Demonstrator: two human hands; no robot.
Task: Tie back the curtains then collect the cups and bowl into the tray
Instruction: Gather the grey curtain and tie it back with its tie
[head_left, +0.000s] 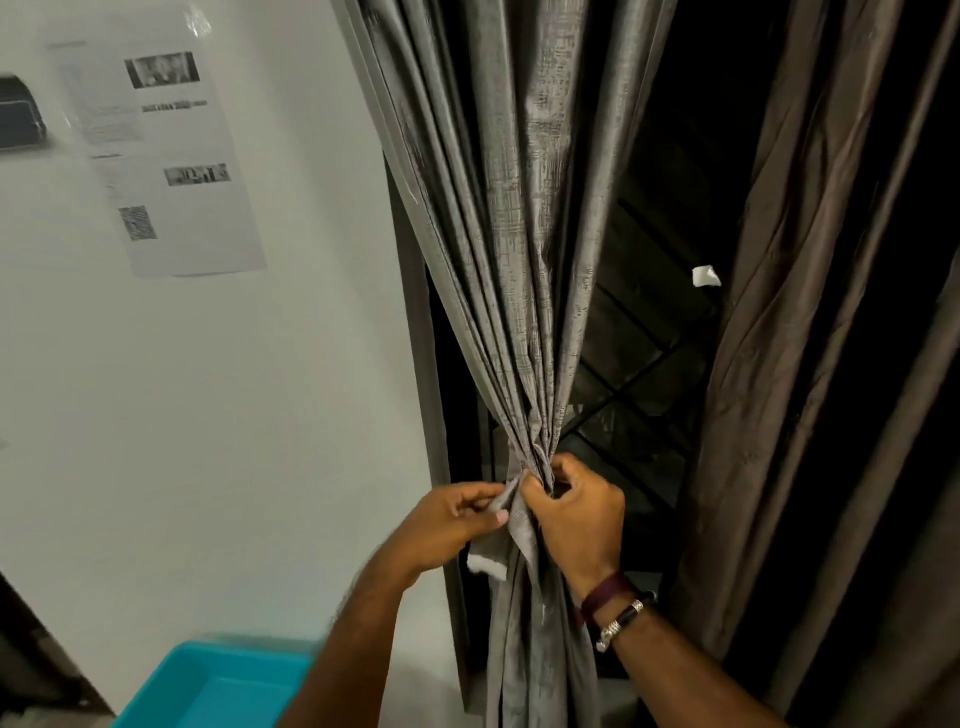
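1. Below and left of the left hand (457, 525): blue tray (218, 680), well apart from it, no cups or bowl in view.
2. Left hand pinches the tie strip (501, 506) between thumb and fingers, likely to keep it taut.
3. Just right of it, touching the same strip, the right hand (576, 514) grips the gathered grey curtain (524, 260) at its waist, bunching the folds so the strip can close round them.
4. Right of that hand: brown curtain (831, 364) hangs loose, apparently untied.
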